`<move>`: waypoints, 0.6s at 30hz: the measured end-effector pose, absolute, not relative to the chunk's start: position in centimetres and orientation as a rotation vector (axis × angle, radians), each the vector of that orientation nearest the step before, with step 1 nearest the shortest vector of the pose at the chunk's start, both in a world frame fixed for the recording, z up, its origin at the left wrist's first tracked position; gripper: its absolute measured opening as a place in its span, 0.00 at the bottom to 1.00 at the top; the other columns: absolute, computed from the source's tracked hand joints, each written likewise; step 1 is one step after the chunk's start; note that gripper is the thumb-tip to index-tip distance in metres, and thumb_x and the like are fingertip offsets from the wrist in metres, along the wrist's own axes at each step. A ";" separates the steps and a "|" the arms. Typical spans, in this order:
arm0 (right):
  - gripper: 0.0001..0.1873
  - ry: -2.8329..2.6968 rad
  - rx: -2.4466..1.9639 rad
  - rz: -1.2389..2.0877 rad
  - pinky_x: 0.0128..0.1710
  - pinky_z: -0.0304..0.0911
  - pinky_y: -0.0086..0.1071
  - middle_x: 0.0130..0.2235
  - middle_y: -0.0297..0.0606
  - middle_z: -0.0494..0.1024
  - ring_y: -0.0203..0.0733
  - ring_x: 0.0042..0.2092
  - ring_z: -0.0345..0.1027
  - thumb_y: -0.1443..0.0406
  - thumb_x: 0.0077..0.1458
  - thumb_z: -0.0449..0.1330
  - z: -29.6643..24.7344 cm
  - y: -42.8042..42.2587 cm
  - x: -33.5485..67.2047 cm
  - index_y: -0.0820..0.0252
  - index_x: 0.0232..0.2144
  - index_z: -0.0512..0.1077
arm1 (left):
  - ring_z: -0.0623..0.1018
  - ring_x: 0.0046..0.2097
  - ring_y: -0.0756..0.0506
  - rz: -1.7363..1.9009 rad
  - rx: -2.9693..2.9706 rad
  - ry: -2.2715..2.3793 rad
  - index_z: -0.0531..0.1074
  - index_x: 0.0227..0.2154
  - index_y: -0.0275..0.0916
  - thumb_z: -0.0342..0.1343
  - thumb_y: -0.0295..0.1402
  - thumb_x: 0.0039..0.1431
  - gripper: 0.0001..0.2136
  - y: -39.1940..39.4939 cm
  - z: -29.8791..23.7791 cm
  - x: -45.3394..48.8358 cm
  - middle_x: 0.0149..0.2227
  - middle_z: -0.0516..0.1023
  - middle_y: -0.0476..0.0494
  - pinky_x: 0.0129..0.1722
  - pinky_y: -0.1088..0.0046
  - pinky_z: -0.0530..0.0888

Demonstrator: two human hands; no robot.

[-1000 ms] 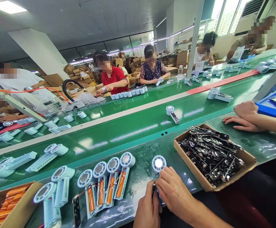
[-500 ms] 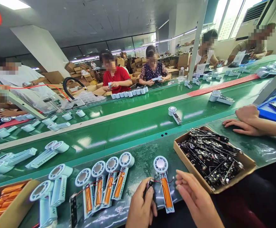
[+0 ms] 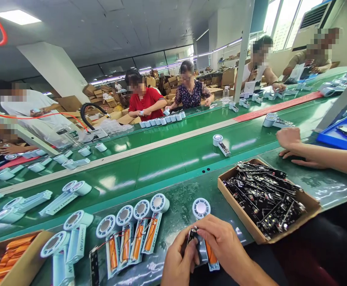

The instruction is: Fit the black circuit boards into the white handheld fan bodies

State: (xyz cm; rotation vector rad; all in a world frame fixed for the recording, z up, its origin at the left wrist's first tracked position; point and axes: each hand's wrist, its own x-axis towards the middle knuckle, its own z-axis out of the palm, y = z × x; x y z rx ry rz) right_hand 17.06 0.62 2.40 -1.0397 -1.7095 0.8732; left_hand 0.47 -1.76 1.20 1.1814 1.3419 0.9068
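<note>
My left hand (image 3: pixel 177 258) grips a narrow black circuit board (image 3: pixel 192 234) between thumb and fingers, its upper end sticking out. Fingertips of my right hand (image 3: pixel 228 248) are pinched at that end; whatever is between them is too small and covered to make out. Beneath my right hand lies a pale blue handheld fan (image 3: pixel 201 208) with an orange battery (image 3: pixel 211 256) in its handle, the middle part hidden. To the left, several similar fans (image 3: pixel 141 208) with batteries and thin wires lie in a row. Another circuit board (image 3: pixel 94 267) stands beside them.
A cardboard box of circuit boards (image 3: pixel 262 198) is at right, near a co-worker's hands (image 3: pixel 295 147) and a blue tray (image 3: pixel 340 137). A box of orange batteries (image 3: pixel 15 254) sits at lower left. Beyond runs a green conveyor belt (image 3: pixel 161 163) carrying fans, with several people across it.
My right hand has moved left, from open beside the fan to a pinch at the circuit board's end. My left hand still holds the board. A co-worker's hand at right has shifted left.
</note>
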 end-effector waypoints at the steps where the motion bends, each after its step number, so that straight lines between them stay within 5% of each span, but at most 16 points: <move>1: 0.12 -1.770 -1.060 0.845 0.37 0.64 0.30 0.36 0.36 0.78 0.39 0.37 0.73 0.69 0.67 0.52 2.3 0.7 17.0 0.54 0.42 0.77 | 0.63 0.19 0.52 0.910 1.167 1.333 0.71 0.56 0.33 0.56 0.53 0.60 0.31 -1.8 1.3 0.5 0.18 0.70 0.53 0.21 0.77 0.60; 6: 0.11 -1.866 -1.102 0.769 0.36 0.62 0.31 0.33 0.33 0.76 0.38 0.35 0.71 0.71 0.66 0.53 2.2 0.7 17.0 0.56 0.34 0.73 | 0.65 0.17 0.53 0.928 1.123 1.314 0.65 0.60 0.31 0.55 0.53 0.61 0.33 -2.0 1.6 0.7 0.19 0.75 0.50 0.19 0.78 0.62; 18: 0.11 -1.839 -1.111 0.733 0.37 0.63 0.31 0.35 0.35 0.74 0.39 0.36 0.70 0.70 0.67 0.53 1.7 0.4 16.8 0.56 0.36 0.74 | 0.66 0.15 0.54 1.022 1.099 1.307 0.66 0.57 0.38 0.53 0.50 0.64 0.26 -2.6 1.8 1.1 0.19 0.76 0.51 0.15 0.83 0.62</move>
